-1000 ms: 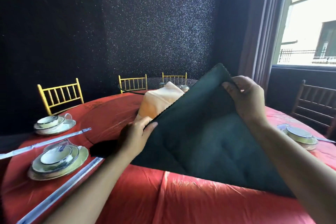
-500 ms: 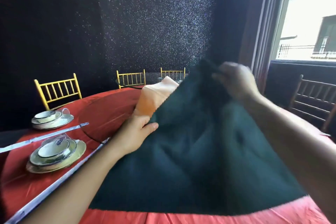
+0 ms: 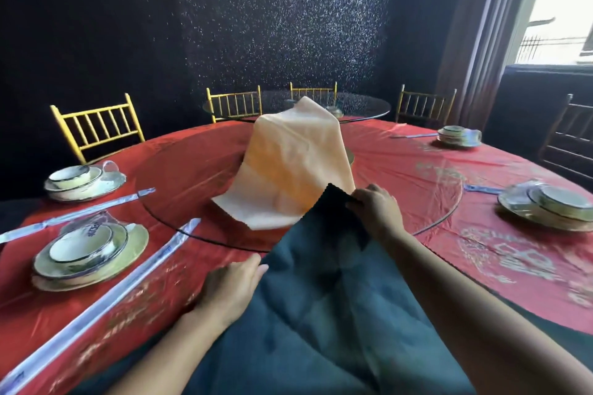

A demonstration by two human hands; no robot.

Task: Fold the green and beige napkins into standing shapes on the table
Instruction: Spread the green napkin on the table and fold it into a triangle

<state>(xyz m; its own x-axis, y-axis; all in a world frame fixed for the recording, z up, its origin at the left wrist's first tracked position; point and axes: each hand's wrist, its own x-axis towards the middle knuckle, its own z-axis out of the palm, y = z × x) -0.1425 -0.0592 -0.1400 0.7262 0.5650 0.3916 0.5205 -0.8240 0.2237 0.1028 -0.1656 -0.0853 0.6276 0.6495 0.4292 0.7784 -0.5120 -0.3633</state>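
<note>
a: where is the green napkin [image 3: 321, 308] just now?

b: spread over the near edge of the desk [image 3: 433, 176], its far corner lifted. the right hand [image 3: 375, 207] has that corner pinched, fingers [image 3: 354, 199] closed on the cloth. the left hand [image 3: 236, 289] lies open and flat at the napkin's left edge, gripping nothing

a: and the beige napkin [image 3: 295, 167]?

b: draped in a tall heap on the glass turntable [image 3: 167, 183], just beyond the green corner; what props it up is hidden

a: how would the green one handle?

b: it looks light and soft, limp enough to sag between hold points, with old crease lines showing. it probably slides on the glossy red cover, so a palm pinning it makes sense

a: best place to hold?

b: corners and edges, pinched, judging by the drape; the middle would just bunch
</note>
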